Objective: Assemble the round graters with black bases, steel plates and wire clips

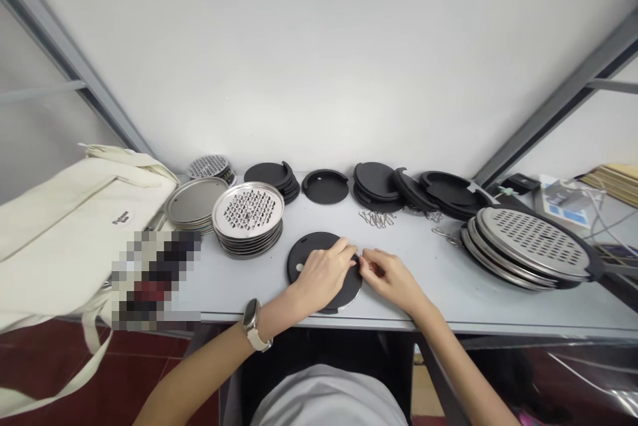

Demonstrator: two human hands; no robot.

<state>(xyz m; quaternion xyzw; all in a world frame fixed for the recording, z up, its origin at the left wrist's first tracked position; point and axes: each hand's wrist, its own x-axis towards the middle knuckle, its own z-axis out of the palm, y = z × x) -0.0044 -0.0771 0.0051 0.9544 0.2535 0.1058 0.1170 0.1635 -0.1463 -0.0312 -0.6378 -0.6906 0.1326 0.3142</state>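
A round black disc (pixel 304 266) lies on the grey table (pixel 239 296), with a thin steel rim showing at its lower edge. My left hand (pixel 321 274) rests over the disc, its fingertips pinching near the right edge. My right hand (pixel 391 280) comes in from the right, and its fingertips grip that same edge. Anything small between the fingers is hidden. A pile of wire clips (pixel 377 218) lies just beyond my right hand.
Stacks of perforated steel plates (pixel 248 210) stand left of the hands, and a larger stack (pixel 531 243) stands at right. Black disc stacks (pixel 376 183) line the back wall. A cream canvas bag (pixel 64 220) lies at left, beside a pixelated patch.
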